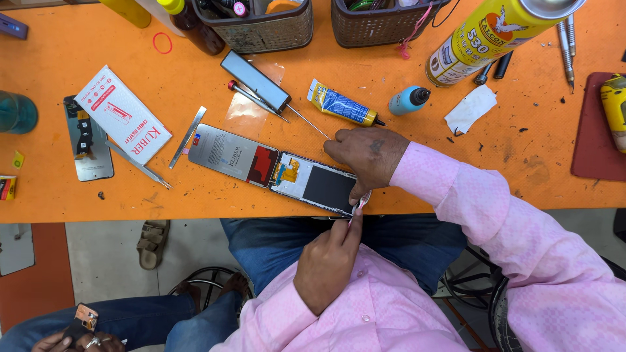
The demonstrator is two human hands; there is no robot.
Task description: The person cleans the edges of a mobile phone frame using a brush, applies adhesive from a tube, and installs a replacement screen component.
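My right hand (366, 156) rests on the phone frame (313, 184) at the table (456, 176) edge; my left hand (326, 261) is below it (off the table). Glue tube (342, 104) lies behind, tweezers (138, 165) far left.

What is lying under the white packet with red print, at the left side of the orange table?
A grey phone part lies under the white packet; its lower end shows, with a black strip. Its upper right part is covered.
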